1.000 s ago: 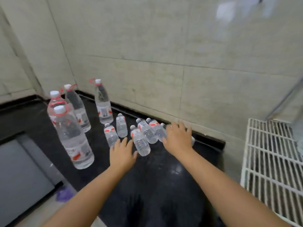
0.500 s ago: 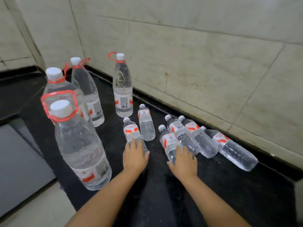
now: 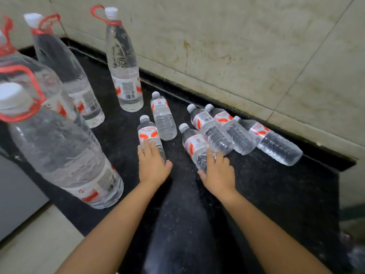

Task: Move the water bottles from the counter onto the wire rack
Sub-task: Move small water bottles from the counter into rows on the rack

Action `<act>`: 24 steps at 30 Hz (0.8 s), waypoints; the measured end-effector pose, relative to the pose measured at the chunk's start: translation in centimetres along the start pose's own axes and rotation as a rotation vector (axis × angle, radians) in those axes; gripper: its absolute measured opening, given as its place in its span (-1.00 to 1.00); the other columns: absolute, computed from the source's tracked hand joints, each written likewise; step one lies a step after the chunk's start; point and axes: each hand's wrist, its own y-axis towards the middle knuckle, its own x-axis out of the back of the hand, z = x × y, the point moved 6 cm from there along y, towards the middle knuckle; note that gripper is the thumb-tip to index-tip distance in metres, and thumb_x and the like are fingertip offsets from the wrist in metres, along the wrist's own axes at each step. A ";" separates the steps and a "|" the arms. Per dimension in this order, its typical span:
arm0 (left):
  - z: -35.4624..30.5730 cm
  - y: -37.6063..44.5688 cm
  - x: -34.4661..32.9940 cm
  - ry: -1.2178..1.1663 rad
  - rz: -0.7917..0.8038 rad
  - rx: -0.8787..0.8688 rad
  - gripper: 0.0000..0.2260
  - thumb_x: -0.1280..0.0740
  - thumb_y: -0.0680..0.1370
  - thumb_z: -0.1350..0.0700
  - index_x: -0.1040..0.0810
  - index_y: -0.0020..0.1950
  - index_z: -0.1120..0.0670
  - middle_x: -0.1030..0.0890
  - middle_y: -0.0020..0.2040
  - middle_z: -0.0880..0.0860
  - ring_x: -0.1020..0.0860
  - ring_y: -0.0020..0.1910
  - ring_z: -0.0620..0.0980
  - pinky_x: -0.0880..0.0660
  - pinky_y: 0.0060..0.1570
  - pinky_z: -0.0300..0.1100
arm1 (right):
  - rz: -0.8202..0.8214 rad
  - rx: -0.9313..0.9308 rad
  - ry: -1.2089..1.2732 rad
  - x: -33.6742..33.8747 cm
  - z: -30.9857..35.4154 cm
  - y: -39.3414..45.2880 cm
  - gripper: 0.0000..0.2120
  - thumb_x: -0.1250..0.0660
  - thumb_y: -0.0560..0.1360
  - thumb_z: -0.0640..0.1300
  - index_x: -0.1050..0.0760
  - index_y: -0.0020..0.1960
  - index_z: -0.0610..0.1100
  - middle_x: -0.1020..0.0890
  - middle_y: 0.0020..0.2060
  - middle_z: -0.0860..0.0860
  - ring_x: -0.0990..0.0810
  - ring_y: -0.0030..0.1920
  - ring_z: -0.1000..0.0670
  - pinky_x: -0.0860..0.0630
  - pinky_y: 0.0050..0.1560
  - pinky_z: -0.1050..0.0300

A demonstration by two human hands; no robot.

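Several small water bottles with red-and-white labels lie on the black counter (image 3: 276,194) near the wall. My left hand (image 3: 153,167) lies over the lower half of the leftmost lying bottle (image 3: 147,131), fingers on top and thumb at its right side. My right hand (image 3: 217,173) covers the base of another lying bottle (image 3: 194,143), fingers curled over it. Three more small bottles (image 3: 231,133) lie side by side to the right, and one (image 3: 164,119) lies just behind my left hand. The wire rack is out of view.
Several large bottles with red carry loops stand at the left: one close by (image 3: 65,155), one behind it (image 3: 69,76), and a slimmer one (image 3: 123,62) by the tiled wall (image 3: 237,46). The counter's front edge drops to a grey surface (image 3: 15,204) at lower left.
The view has swung left and closer, so the wire rack left the frame. Both hands have moved from the right-hand bottles onto two small bottles and settled over them.
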 end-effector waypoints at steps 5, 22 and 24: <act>0.6 -6.8 -0.5 -0.013 0.040 -0.065 -0.29 -0.23 0.53 0.06 0.13 0.49 0.27 0.15 0.53 0.19 0.17 0.50 0.18 0.16 0.46 -0.10 | 0.036 -0.006 0.005 -0.2 -1.3 -5.3 -0.28 -0.36 0.42 0.08 -0.19 0.43 -0.22 -0.41 0.23 -0.24 -0.48 0.10 -0.23 -0.49 -0.04 -0.04; 2.7 -28.3 -2.7 0.123 0.264 -0.209 -0.28 -0.17 0.56 -0.07 0.20 0.51 0.15 0.27 0.52 0.04 0.31 0.47 0.04 0.19 0.42 -0.16 | 0.029 0.055 0.038 -2.2 -7.1 -26.0 -0.19 -0.64 -0.03 0.03 -0.41 0.11 -0.23 -0.62 -0.14 -0.21 -0.60 -0.35 -0.15 -0.53 -0.47 0.07; 2.5 -28.2 -2.6 0.176 0.270 -0.191 -0.27 -0.19 0.54 -0.08 0.17 0.51 0.14 0.19 0.53 0.09 0.17 0.52 0.10 0.09 0.48 -0.11 | 0.054 0.038 0.048 -2.2 -7.3 -26.3 -0.20 -0.64 -0.05 0.02 -0.43 0.08 -0.23 -0.60 -0.21 -0.18 -0.58 -0.37 -0.14 -0.52 -0.47 0.06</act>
